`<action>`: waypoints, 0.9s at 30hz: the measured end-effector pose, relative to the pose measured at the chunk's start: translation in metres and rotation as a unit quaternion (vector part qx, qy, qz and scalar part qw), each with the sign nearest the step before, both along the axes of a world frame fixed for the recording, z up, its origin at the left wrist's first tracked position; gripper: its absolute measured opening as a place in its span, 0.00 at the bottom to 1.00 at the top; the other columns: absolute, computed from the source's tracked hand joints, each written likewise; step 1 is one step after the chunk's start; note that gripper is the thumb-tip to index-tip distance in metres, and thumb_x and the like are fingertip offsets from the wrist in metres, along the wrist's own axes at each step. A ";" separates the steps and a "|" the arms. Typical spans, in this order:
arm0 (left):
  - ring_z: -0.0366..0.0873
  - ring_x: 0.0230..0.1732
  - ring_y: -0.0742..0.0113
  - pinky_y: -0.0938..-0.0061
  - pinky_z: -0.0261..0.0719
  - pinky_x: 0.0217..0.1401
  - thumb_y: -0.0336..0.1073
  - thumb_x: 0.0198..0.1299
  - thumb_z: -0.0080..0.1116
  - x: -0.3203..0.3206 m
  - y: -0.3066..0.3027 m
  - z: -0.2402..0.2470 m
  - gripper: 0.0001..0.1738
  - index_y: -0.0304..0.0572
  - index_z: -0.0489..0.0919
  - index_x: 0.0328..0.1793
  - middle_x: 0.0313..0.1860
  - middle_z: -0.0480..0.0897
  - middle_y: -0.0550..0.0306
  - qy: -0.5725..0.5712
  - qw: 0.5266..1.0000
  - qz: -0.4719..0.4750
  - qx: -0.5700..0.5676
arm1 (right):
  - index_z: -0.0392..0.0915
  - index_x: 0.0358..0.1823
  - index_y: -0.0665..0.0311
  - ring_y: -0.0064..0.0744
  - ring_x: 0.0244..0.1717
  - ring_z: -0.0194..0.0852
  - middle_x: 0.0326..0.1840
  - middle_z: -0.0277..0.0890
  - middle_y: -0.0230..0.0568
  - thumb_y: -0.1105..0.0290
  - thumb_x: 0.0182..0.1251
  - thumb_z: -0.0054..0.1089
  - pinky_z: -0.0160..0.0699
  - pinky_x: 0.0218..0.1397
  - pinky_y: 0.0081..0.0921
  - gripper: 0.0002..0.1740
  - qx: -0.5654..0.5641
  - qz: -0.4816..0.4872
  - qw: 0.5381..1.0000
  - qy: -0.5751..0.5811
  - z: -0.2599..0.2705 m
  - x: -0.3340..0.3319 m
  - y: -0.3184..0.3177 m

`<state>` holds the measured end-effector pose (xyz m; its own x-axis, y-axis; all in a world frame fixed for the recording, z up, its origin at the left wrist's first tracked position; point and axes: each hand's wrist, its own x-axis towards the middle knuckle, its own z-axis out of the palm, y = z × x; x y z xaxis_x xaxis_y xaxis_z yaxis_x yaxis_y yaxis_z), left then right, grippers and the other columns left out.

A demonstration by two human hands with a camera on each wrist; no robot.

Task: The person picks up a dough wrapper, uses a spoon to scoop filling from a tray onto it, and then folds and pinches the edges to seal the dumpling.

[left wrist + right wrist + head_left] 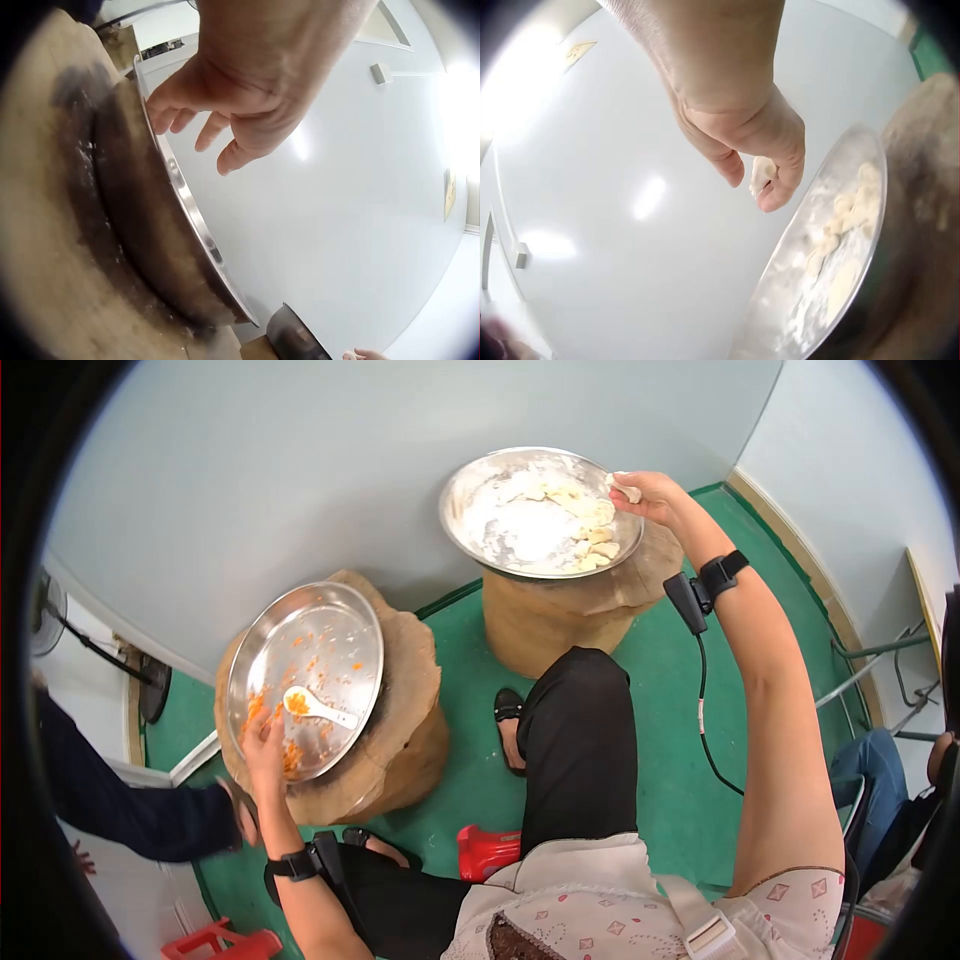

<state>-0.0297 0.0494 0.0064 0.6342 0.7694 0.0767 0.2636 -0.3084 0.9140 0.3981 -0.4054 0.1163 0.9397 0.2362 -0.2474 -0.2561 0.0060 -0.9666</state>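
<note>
The hands are well apart, one at each tray. The right hand (655, 500), upper right of the frame, pinches a small white piece of dough (763, 172) between thumb and fingers. It is raised at the right rim of a round, shiny metal tray (462, 510). The left hand (263, 748), lower left, reaches over a second round metal tray (345, 630), fingers loosely bent and spread; I cannot tell whether the fingertips touch the filling.

Left tray contents: finely shredded orange filling (292, 757) along the lower-left side, and a white short-handled spoon (325, 709) at lower centre, its bowl carrying more filling. Right tray contents: white flour (525, 530) across the base, with pale yellow dough pieces (600, 548) along the right side.

Each tray sits on a cut tree-trunk stump, the left stump (415, 725) at centre left, the right stump (540, 625) at upper centre.

Obstructions: a bystander's dark trouser leg (150, 800) stands close to the left stump. A black cable (702, 710) hangs from the right wrist camera (685, 600). The seated person's black-trousered knee (580, 700) rises below the right stump. A red plastic stool (225, 942) occupies the lower-left corner; blue jeans (878, 780) show at the right edge.
</note>
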 end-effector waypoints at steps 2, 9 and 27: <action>0.70 0.45 0.69 0.79 0.67 0.48 0.30 0.54 0.54 0.003 -0.001 0.002 0.19 0.30 0.70 0.52 0.46 0.73 0.53 -0.005 1.000 -0.001 -0.014 | 0.68 0.41 0.71 0.31 0.36 0.73 0.38 0.69 0.43 0.75 0.55 0.56 0.80 0.41 0.25 0.12 -0.030 0.026 0.999 -0.007 -0.008 0.012 -0.004; 0.70 0.45 0.72 0.79 0.66 0.49 0.29 0.55 0.52 0.007 -0.010 0.010 0.17 0.29 0.70 0.51 0.44 0.73 0.56 -0.026 0.999 -0.027 -0.017 | 0.71 0.39 0.71 0.26 0.31 0.73 0.33 0.71 0.40 0.73 0.53 0.60 0.78 0.33 0.21 0.14 -0.211 0.095 0.972 -0.049 -0.017 0.012 0.039; 0.64 0.58 0.63 0.73 0.65 0.56 0.23 0.53 0.48 -0.017 -0.009 0.009 0.15 0.29 0.71 0.48 0.57 0.65 0.48 0.037 0.998 -0.034 0.033 | 0.78 0.30 0.63 0.32 0.30 0.76 0.32 0.76 0.42 0.67 0.43 0.65 0.76 0.34 0.27 0.12 -0.550 0.215 0.780 -0.208 -0.058 0.073 0.072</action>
